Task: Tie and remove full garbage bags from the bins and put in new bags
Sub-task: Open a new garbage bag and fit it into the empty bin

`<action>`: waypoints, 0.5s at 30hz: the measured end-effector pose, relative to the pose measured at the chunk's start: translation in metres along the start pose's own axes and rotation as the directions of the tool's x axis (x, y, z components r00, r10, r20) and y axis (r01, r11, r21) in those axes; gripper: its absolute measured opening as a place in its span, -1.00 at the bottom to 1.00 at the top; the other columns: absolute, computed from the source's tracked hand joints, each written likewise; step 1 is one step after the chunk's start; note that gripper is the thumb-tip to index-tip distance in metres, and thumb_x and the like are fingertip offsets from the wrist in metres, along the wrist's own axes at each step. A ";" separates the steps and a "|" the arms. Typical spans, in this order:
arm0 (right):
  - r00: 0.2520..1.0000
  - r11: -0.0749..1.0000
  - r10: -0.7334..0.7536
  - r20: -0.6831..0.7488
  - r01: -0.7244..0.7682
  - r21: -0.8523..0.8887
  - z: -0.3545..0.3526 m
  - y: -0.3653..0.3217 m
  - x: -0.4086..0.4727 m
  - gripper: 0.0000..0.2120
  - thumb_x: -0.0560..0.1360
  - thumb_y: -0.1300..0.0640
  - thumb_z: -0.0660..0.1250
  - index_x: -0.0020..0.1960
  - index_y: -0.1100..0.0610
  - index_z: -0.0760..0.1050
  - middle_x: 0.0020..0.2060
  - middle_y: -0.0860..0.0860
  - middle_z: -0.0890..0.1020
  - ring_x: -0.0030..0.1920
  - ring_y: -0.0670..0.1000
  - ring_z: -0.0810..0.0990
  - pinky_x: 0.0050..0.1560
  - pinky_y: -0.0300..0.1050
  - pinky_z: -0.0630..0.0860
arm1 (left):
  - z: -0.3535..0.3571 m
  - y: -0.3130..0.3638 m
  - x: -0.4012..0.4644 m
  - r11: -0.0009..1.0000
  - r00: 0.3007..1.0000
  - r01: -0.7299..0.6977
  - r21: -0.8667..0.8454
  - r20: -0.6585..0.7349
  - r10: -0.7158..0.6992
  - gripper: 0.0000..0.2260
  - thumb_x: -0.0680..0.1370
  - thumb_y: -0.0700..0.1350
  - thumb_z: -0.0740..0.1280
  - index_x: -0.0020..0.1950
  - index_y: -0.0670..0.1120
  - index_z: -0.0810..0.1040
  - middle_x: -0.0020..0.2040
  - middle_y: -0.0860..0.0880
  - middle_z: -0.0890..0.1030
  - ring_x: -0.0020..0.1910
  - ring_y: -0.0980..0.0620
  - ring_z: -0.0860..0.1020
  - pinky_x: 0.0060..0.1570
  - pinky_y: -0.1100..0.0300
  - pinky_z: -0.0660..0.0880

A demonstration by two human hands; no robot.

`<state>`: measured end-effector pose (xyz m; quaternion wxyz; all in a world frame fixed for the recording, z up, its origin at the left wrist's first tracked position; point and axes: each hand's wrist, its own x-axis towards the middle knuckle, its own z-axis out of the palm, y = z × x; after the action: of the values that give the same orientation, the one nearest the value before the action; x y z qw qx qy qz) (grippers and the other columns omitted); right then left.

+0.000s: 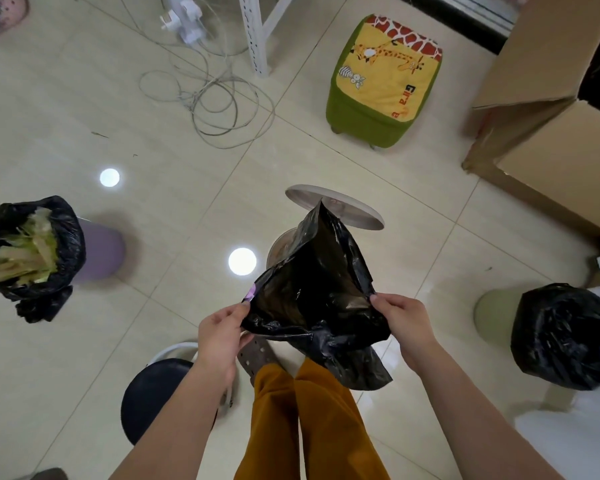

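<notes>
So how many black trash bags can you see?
3: one held open between both hands, one full of scraps in the purple bin at left, one at right. Others may be hidden.

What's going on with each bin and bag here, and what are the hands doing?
New black bag: empty, mouth being pulled open.
Left hand: pinches the bag's edge.
Right hand: pinches the opposite edge.
Middle bin: lid up, no bag visible.
Purple bin: bag full, untied.
Pale green bin: black bag covers its top.
Cardboard box: flaps open.
</notes>
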<state>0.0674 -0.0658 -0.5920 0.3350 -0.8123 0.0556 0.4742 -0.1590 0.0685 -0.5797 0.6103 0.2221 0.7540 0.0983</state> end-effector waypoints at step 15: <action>0.996 0.996 -0.087 0.003 0.087 0.004 -0.011 0.005 0.000 -0.51 0.46 0.50 0.06 -0.06 -0.03 0.55 -0.16 0.09 0.66 -0.17 0.15 0.62 -0.19 0.05 0.58 | 0.009 -0.002 -0.001 0.965 0.980 -0.191 0.181 -0.025 0.199 -0.67 0.61 -0.37 0.12 -0.19 -0.07 0.54 -0.12 -0.04 0.61 -0.12 -0.06 0.56 -0.14 0.14 0.54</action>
<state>0.0730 -0.0765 -0.5906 0.3568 -0.8125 0.0204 0.4606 -0.1507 0.0650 -0.5818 0.5593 0.3466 0.7470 0.0951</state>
